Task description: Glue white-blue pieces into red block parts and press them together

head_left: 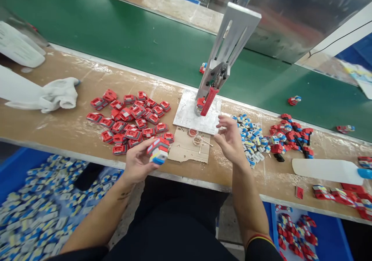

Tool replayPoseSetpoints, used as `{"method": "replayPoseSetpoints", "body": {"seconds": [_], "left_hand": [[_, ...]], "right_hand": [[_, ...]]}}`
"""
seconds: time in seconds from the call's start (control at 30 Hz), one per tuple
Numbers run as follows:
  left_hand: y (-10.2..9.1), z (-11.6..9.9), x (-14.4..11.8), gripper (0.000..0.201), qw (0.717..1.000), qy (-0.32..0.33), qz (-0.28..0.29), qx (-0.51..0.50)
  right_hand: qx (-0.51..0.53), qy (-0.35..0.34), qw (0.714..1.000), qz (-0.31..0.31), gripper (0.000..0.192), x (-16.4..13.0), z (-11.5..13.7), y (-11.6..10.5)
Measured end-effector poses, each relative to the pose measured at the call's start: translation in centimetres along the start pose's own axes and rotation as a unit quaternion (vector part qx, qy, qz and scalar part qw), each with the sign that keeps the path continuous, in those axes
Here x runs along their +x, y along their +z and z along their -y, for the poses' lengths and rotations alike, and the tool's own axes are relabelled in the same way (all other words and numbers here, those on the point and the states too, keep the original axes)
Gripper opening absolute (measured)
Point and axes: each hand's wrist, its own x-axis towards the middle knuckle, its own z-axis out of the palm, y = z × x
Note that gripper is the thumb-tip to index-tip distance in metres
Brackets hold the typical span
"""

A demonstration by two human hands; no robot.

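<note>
My left hand (138, 161) holds a small stacked part (158, 151), red on top with white and blue layers beneath, just above the bench's front edge. My right hand (230, 139) hovers empty with its fingers apart, between a scrap of cardboard (186, 152) and a pile of small blue-and-white parts (250, 140). Several red casings (130, 121) lie in a heap left of the cardboard. Behind both hands stands a hand press (216, 82) with a red grip on a metal base plate (187, 113).
A white cloth (55, 95) lies at the left. Assembled red-and-blue parts (290, 137) and a white squeeze bottle (328, 171) sit at the right. A green conveyor belt (130, 36) runs behind the bench. Blue bins (17, 164) of parts stand below the bench.
</note>
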Motion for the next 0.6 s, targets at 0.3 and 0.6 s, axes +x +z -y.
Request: {"method": "replayPoseSetpoints", "body": {"seconds": [0.3,0.6], "left_hand": [[-1.9,0.6,-2.8,0.059,0.949,-0.216,-0.103,-0.204],[-2.2,-0.9,-1.9,0.060,0.920,-0.286,-0.141,-0.230]], "right_hand": [[-0.008,-0.053,0.974,0.220,0.029,6.1,1.5,-0.6],[0.097,-0.178,0.979,0.037,0.059,16.4,11.9,-2.6]]}}
